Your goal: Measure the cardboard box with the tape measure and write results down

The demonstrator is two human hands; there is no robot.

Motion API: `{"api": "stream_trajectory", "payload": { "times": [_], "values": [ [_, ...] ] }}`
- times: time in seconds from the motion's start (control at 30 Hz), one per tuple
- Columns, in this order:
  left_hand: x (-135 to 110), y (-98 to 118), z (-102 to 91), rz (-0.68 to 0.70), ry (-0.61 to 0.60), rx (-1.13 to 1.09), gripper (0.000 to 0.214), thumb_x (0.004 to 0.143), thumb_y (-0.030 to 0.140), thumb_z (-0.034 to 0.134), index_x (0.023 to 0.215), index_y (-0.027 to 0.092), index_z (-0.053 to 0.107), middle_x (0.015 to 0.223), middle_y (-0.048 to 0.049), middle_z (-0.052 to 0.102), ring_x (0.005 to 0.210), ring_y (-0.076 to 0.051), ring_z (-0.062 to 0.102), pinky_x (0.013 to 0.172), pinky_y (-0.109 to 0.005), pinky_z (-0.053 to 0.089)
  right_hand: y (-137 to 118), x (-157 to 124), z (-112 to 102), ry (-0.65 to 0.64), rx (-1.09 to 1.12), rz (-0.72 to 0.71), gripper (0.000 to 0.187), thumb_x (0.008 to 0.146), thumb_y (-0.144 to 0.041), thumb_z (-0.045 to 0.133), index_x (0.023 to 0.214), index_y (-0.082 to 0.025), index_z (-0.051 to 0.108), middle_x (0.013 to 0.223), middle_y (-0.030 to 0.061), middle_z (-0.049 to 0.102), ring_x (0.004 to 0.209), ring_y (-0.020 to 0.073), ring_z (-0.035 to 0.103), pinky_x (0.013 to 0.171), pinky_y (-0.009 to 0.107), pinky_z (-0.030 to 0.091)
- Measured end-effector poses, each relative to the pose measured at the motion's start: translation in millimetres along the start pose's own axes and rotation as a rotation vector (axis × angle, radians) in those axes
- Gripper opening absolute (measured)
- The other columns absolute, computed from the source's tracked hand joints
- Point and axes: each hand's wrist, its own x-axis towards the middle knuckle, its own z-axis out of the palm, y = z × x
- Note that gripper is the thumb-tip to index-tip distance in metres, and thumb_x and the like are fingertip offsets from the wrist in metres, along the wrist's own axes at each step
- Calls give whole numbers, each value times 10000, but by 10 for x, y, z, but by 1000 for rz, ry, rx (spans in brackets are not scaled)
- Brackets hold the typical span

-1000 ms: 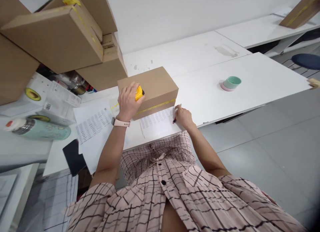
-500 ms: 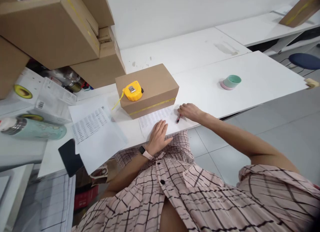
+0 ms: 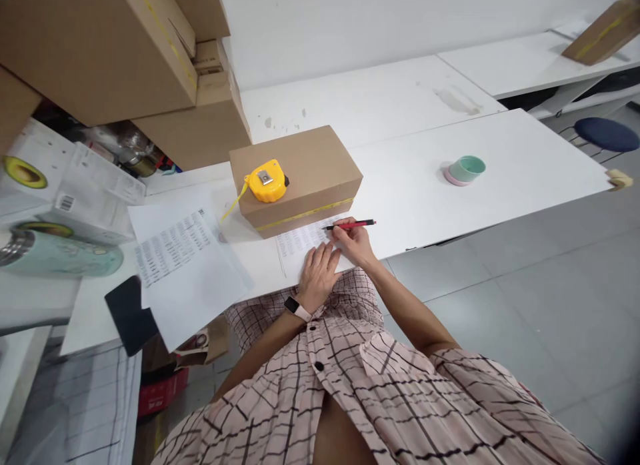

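My right hand point(image 3: 354, 241) grips a red pen point(image 3: 350, 225) whose tip rests on a printed sheet point(image 3: 300, 241) at the white table's near edge. My left hand point(image 3: 317, 275) lies flat on that same sheet, fingers apart, just left of the right hand. Directly behind the sheet stands a small brown cardboard box point(image 3: 313, 171) with a yellow tape band. A yellow tape measure point(image 3: 265, 181) lies on the box's top, its tape hanging off the left side.
A second printed sheet point(image 3: 185, 265) and a black phone point(image 3: 130, 315) lie at the left. Stacked cardboard boxes point(image 3: 100, 51), white product boxes point(image 3: 75, 198) and a teal bottle point(image 3: 60, 258) crowd the far left. A mint cup point(image 3: 465, 168) stands on the table point(image 3: 500, 158) at the right.
My left hand let go of the tape measure on the box and came down flat onto the sheet. My right hand, with the pen, shifted left over the sheet.
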Motion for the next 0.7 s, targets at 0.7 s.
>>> {"api": "stream_trajectory", "payload": {
  "times": [0.7],
  "values": [
    [-28,-5,-10,-3,16,-33,555,1017,371,475,1512,121,444,1603,-164,415,1504,-315,360,1266,-511,231,-47,26,-19,28,-293,-102,204,774,-276,579,659,-241,414,595,-56,387,591,123,369,575,283,318]
  ]
}}
